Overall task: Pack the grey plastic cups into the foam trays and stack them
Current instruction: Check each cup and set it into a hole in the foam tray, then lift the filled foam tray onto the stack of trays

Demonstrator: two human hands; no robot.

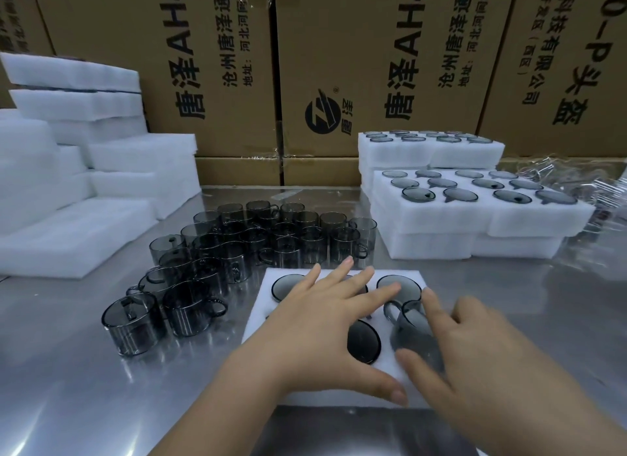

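Observation:
A white foam tray (258,320) lies on the steel table in front of me, with grey cups sunk in its holes. My left hand (322,323) lies flat over the tray's middle, fingers straight and spread. My right hand (471,350) grips a grey cup (407,326) at the tray's near right hole; the cup stands above the foam, its handle to the left. Several loose grey cups (237,248) stand grouped on the table behind and left of the tray.
Stacked filled foam trays (475,214) sit at the right, more behind them (431,153). Empty foam trays (84,170) are piled at the left. Cardboard boxes (339,65) wall off the back. Crumpled clear plastic (590,191) lies far right.

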